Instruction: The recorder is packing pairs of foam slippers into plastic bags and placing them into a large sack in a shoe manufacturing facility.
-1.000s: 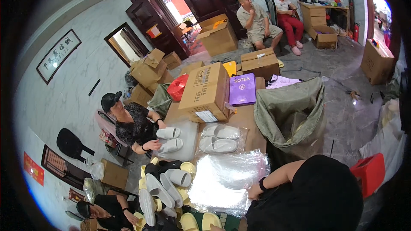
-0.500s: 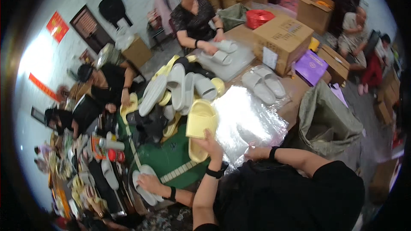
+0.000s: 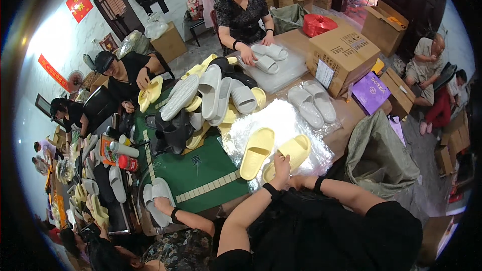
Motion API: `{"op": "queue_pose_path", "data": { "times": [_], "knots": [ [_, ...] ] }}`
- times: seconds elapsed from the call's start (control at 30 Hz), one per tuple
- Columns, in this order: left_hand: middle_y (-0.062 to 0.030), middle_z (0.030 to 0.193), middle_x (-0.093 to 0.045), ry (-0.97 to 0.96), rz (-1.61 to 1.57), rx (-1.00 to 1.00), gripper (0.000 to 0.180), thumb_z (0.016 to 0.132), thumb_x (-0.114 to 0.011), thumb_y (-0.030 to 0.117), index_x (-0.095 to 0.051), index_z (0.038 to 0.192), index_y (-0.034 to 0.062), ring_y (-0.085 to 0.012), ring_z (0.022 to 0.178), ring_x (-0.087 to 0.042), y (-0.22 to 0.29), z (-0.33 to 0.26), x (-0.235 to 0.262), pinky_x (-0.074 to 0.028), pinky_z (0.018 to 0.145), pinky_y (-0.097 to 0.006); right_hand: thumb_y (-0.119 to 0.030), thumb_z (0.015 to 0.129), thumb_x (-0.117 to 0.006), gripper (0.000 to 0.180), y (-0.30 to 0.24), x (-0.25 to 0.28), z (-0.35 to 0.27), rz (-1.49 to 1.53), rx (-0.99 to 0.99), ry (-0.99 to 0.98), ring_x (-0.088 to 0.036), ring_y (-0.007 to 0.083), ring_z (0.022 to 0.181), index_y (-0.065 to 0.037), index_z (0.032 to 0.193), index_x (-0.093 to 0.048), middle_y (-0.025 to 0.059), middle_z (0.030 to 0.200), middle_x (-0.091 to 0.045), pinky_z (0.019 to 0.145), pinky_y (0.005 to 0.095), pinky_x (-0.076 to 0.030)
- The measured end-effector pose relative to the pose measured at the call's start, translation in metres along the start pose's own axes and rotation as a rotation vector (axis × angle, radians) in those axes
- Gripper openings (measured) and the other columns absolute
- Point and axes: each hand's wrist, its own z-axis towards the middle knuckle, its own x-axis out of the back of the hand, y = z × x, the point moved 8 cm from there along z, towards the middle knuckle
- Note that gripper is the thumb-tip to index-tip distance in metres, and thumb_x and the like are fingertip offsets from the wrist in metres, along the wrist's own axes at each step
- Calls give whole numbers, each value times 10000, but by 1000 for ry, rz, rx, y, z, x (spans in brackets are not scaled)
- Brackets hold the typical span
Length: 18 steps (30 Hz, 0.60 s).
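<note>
Two yellow slippers lie side by side on a stack of clear plastic bags [image 3: 281, 115]. My left hand [image 3: 281, 164] rests on top of the right yellow slipper [image 3: 297, 149] and grips it near the heel. The left yellow slipper [image 3: 256, 153] lies just beside it, untouched. My right hand [image 3: 299, 180] sits low against the plastic at the heel end of the same slipper; its fingers are mostly hidden. Both wrists wear dark bands.
A green mat [image 3: 201, 170] covers the table, with a pile of grey, black and yellow slippers [image 3: 201, 100] behind it. A grey pair [image 3: 314, 103], a cardboard box [image 3: 341, 55], a purple box [image 3: 371, 93] and a grey sack [image 3: 381, 155] stand right. Other people handle slippers around the table.
The view has swung round toward the table. My left hand, which held one yellow slipper up, now presses on one of two yellow slippers lying on the plastic.
</note>
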Motion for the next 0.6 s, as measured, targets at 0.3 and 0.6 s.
{"op": "queue_pose_path", "data": {
  "times": [0.3,0.6],
  "knots": [
    [-79,845,-528,-7,59,16,213,838,-524,114,-427,997,9,-176,759,-524,32,-1,-12,-438,705,-299,-284,657,-627,515,42,-19,7,160,-87,-48,-557,292,839,-87,1122,-527,158,1061,-564,748,414,-442],
    [-147,778,-629,-610,938,82,251,826,-484,167,-553,971,-25,-274,758,-613,-25,-59,28,-478,674,-347,-401,854,-416,528,-30,127,-62,244,-122,580,-592,347,793,-96,1284,-381,234,882,-602,717,399,-450]
  ]
}}
